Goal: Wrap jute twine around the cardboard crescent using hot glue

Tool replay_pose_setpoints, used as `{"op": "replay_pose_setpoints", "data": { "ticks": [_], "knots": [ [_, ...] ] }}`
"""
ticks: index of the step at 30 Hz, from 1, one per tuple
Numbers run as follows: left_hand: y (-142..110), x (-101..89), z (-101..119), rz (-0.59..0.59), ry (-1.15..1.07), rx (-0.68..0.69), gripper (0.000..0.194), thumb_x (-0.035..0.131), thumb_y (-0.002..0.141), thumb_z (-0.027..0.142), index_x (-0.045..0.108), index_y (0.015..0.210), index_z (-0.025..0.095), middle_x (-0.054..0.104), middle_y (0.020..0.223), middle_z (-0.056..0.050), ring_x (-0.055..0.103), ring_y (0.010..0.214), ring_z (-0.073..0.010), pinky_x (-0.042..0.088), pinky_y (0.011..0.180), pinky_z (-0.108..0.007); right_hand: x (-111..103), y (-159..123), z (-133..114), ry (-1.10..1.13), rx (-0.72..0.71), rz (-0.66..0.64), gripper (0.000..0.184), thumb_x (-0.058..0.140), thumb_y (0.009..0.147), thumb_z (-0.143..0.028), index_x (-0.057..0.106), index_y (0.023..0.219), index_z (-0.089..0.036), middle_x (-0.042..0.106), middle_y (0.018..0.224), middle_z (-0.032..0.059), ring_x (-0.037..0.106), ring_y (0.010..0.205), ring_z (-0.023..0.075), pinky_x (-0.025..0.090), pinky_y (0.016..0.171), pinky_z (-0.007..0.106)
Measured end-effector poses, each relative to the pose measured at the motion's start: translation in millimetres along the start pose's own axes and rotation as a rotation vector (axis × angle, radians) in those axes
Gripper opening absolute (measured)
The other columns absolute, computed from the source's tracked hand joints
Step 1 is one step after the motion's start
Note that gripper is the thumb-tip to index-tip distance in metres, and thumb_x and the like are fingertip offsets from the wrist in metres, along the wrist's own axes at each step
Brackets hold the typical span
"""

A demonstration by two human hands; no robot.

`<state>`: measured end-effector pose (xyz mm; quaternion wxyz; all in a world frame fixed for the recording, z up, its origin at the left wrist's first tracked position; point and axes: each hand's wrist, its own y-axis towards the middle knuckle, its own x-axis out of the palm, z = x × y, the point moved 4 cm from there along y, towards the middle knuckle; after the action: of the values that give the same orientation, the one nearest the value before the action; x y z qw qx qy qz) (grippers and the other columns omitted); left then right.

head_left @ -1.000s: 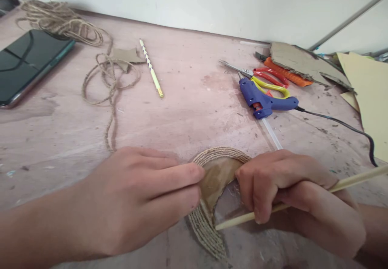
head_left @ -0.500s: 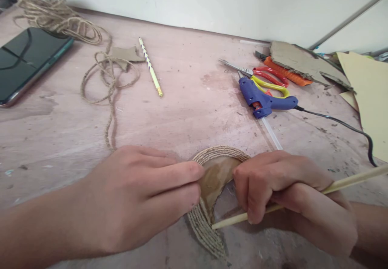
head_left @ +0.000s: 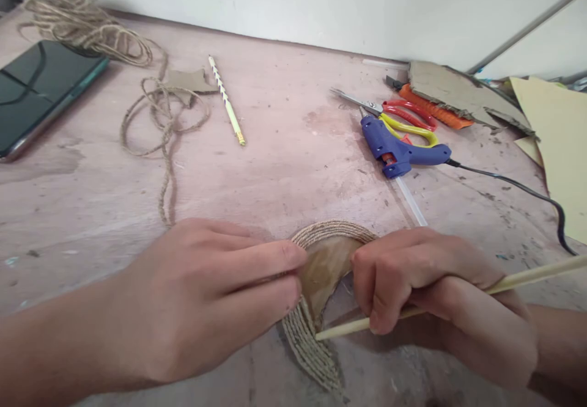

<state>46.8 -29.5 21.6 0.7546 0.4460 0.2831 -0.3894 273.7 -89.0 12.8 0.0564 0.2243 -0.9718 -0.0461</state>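
A crescent-shaped cardboard piece (head_left: 332, 266) lies in front of me, rows of jute twine (head_left: 309, 346) laid along its outer curve. Bare brown cardboard shows along the inner part. My left hand (head_left: 197, 300) is closed over the crescent's left side, thumb and fingers pinched at the twine; what lies between the fingertips is mostly hidden. In my right hand (head_left: 440, 300) a thin wooden stick (head_left: 541, 274) is gripped, its tapered tip touching the innermost twine row at the lower end. The right knuckles also rest at the crescent's upper right end.
Loose twine (head_left: 167, 129) runs from a bundle (head_left: 87, 25) to my left hand. A phone (head_left: 46, 95), cardboard scrap (head_left: 186, 83) and pencil (head_left: 227, 101) lie left. At right are a blue glue gun (head_left: 389, 147), scissors (head_left: 413, 117), an orange cutter (head_left: 435, 110) and cardboard (head_left: 463, 95).
The stick's tip has shifted slightly left and up along the crescent's inner twine edge. Both hands keep nearly the same place and grip.
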Motion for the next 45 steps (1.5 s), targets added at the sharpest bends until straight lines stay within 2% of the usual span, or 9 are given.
{"op": "replay_pose_setpoints", "data": {
  "ticks": [5,9,13,19,25,35,45],
  "knots": [
    [0.8,2.2,0.3,-0.012,-0.064,-0.036,0.045,0.050,0.122,0.019,0.063,0.079,0.021,0.081,0.091,-0.001,0.072,0.071,-0.0125,0.059,0.064,-0.024,-0.5,1.7,1.1,-0.013,0.003,0.019,0.034,0.052,0.099,-0.005,0.077,0.077,-0.014,0.069,0.075,0.0055,0.064,0.066,0.0133,0.051,0.064,0.024],
    [1.0,3.0,-0.5,-0.017,-0.071,-0.078,0.044,0.049,0.122,0.020,0.067,0.081,0.022,0.079,0.089,-0.001,0.072,0.071,-0.0129,0.059,0.063,-0.025,-1.2,1.8,-0.5,-0.027,-0.008,-0.001,0.033,0.054,0.101,-0.008,0.077,0.079,-0.015,0.070,0.075,0.0052,0.063,0.067,0.0143,0.054,0.066,0.026],
    [2.5,2.9,-0.5,-0.013,-0.093,-0.037,0.039,0.051,0.120,0.016,0.065,0.084,0.021,0.081,0.092,-0.001,0.074,0.074,-0.0135,0.059,0.066,-0.026,-1.1,0.3,-0.5,-0.052,-0.003,-0.036,0.034,0.052,0.103,-0.009,0.076,0.080,-0.015,0.070,0.078,0.0055,0.063,0.067,0.0128,0.053,0.066,0.025],
    [0.1,1.9,0.5,0.000,-0.028,0.006,0.039,0.050,0.120,0.016,0.060,0.082,0.022,0.080,0.091,-0.002,0.072,0.072,-0.0153,0.057,0.064,-0.030,-2.1,-1.1,1.8,-0.035,-0.008,0.019,0.034,0.051,0.102,-0.007,0.077,0.081,-0.014,0.069,0.076,0.0051,0.064,0.068,0.0129,0.052,0.065,0.024],
    [-2.0,1.7,-0.7,-0.015,0.063,0.017,0.035,0.050,0.120,0.016,0.062,0.088,0.021,0.081,0.098,-0.003,0.070,0.073,-0.0154,0.057,0.069,-0.030,-0.4,0.1,-0.7,-0.062,-0.042,-0.017,0.036,0.050,0.107,-0.014,0.075,0.081,-0.016,0.066,0.077,0.0050,0.061,0.067,0.0133,0.051,0.065,0.026],
    [-4.8,2.5,0.1,-0.002,0.096,-0.032,0.034,0.048,0.121,0.023,0.063,0.090,0.023,0.081,0.098,-0.001,0.073,0.074,-0.0160,0.058,0.068,-0.030,-0.6,-0.4,0.8,-0.023,-0.013,0.037,0.032,0.054,0.105,-0.010,0.078,0.085,-0.016,0.067,0.077,0.0046,0.063,0.068,0.0145,0.053,0.066,0.027],
    [-1.1,2.4,-2.8,-0.058,0.012,-0.043,0.032,0.048,0.121,0.021,0.065,0.094,0.022,0.079,0.099,-0.001,0.066,0.073,-0.0149,0.050,0.065,-0.029,0.4,-0.1,0.4,-0.065,-0.052,0.001,0.037,0.047,0.107,-0.011,0.076,0.083,-0.015,0.066,0.078,0.0052,0.061,0.069,0.0134,0.052,0.068,0.026]
  ]
}}
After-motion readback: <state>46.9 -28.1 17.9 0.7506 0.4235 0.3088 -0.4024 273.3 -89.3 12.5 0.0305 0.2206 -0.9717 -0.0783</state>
